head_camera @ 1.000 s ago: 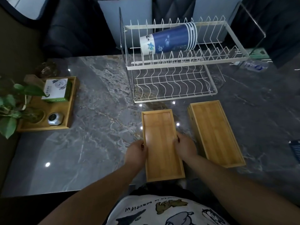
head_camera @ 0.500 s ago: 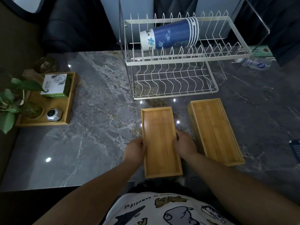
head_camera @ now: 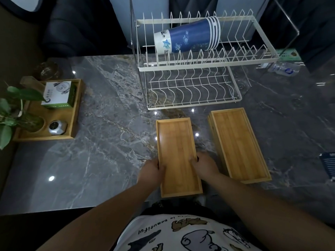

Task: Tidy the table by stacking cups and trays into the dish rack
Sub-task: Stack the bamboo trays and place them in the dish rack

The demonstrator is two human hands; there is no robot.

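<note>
A long bamboo tray lies lengthwise at the table's near edge, its near end past the edge. My left hand grips its left rim and my right hand grips its right rim, thumbs over the rims. A second bamboo tray lies flat just to the right, untouched. Behind both stands a white two-tier wire dish rack. A stack of blue and white paper cups lies on its side in the upper tier; the lower tier holds nothing.
At the left, a wooden tray carries a green and white box, a small metal tin and a potted plant. A plastic water bottle lies right of the rack. A dark booklet sits at the right edge.
Both hands have tightened their hold on the near tray, thumbs now hooked over its rims, and the tray has shifted slightly away from me toward the rack. The second tray and cups have not moved.
</note>
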